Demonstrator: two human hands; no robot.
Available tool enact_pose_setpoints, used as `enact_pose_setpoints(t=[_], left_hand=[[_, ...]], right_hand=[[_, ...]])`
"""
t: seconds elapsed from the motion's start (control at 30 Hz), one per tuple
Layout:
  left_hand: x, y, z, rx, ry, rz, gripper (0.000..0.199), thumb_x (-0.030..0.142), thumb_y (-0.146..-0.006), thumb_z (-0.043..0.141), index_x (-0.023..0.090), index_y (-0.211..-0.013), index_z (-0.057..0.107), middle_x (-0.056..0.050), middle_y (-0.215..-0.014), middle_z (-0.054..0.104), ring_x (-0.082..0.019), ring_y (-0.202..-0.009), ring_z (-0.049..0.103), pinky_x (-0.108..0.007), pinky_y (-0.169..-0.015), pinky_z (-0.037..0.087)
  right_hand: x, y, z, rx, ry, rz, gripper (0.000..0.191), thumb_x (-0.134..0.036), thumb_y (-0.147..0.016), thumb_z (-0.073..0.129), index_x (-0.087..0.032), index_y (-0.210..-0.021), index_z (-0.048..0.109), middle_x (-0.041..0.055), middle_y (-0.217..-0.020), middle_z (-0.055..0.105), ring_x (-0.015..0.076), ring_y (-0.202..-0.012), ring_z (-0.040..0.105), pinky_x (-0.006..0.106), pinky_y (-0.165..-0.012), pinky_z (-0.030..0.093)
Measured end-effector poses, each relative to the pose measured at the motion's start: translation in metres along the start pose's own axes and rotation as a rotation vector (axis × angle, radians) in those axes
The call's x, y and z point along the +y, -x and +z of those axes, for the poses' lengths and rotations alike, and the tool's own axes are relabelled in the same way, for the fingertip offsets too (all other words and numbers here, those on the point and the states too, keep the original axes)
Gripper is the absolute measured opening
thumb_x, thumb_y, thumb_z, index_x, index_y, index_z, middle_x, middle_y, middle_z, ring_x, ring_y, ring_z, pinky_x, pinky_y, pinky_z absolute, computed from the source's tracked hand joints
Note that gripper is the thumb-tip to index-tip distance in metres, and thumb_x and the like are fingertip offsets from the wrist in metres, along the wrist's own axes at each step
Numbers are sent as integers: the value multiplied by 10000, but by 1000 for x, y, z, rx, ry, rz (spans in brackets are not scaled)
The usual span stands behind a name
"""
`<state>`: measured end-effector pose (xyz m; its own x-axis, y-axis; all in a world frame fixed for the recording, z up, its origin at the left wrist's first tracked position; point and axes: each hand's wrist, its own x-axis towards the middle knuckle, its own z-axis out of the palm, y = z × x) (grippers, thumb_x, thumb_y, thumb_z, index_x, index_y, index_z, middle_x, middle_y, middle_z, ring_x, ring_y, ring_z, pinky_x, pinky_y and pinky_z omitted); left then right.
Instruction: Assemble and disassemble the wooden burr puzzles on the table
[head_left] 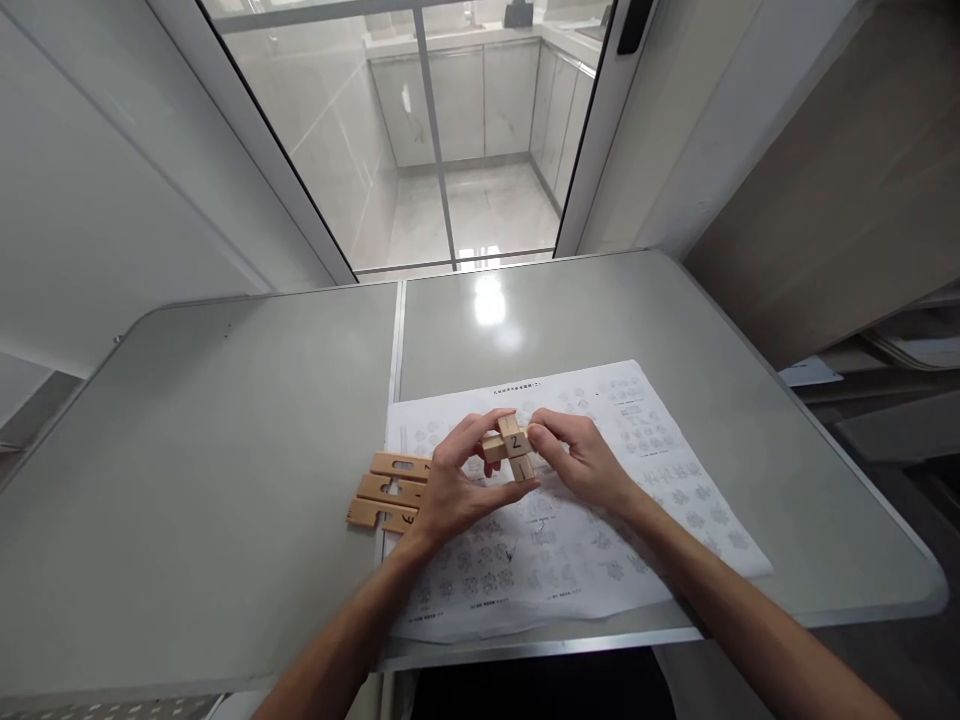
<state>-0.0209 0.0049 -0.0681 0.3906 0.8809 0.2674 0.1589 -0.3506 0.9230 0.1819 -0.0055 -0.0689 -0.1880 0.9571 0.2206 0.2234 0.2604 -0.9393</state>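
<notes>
A small wooden block assembly (515,443), marked with a dark "2" on its near end, is held above a printed paper sheet. My left hand (465,483) grips it, thumb below and fingers above. At its right side, the closed fingers of my right hand (581,455) pinch the end of a piece. Three flat notched wooden pieces (382,489) with dark markings lie side by side left of my left hand, partly on the sheet; my left hand hides their right ends.
The large printed sheet (660,480) covers the near middle of the grey table (225,450). A metal seam (398,340) runs across the tabletop. Beyond the far edge stands a glass door (435,130). Shelves with papers (814,372) are at the right.
</notes>
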Motion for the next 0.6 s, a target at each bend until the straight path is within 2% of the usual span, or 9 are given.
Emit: enact_pose_setpoints(t=[0.1, 0.2, 0.3, 0.4, 0.5, 0.6], left_hand=[[3, 1, -1, 25, -126, 85, 658, 277, -791, 935, 300, -1398, 680, -39, -1088, 699, -161, -870, 628, -260, -702, 556], [4, 2, -1, 43, -212, 128, 632, 250, -828, 893, 302, -1415, 665, -42, -1108, 703, -166, -889, 648, -264, -705, 566], [0, 2, 1, 39, -215, 120, 676, 256, -837, 891, 309, -1459, 633, -45, -1131, 699, -160, -878, 649, -271, -722, 581], [-5, 2, 3, 32, -149, 83, 762, 276, -880, 860, 328, -1564, 528, -63, -1216, 679, -130, -814, 642, -269, -712, 594], [-7, 1, 6, 79, -99, 29, 785, 299, -933, 810, 333, -1617, 426, -106, -1370, 624, -108, -795, 648, -254, -685, 594], [-6, 1, 7, 131, -95, -25, 644, 336, -981, 759, 294, -1551, 460, -118, -1397, 606, -100, -797, 653, -243, -674, 583]], right_hand=[[1, 0, 2, -37, -131, 110, 586, -648, -1081, 477, -237, -672, 393, -41, -631, 384, 137, -572, 333, 305, -552, 285], [3, 0, 5, -84, -294, 228, 595, -695, -1043, 524, -237, -676, 428, -44, -635, 378, 132, -565, 307, 297, -528, 273], [3, 0, 7, -95, -431, 309, 592, -703, -1005, 601, -235, -670, 458, -51, -609, 393, 125, -538, 313, 288, -510, 278], [4, -2, 8, -91, -615, 417, 608, -682, -1008, 620, -234, -630, 456, -59, -552, 382, 115, -488, 322, 283, -486, 317], [8, -6, 2, 9, -836, 520, 557, -652, -977, 695, -222, -665, 529, -70, -560, 393, 89, -449, 307, 252, -435, 342], [15, -12, -9, 161, -1028, 531, 391, -551, -903, 839, -209, -854, 656, -100, -603, 393, 55, -429, 273, 190, -385, 342]])
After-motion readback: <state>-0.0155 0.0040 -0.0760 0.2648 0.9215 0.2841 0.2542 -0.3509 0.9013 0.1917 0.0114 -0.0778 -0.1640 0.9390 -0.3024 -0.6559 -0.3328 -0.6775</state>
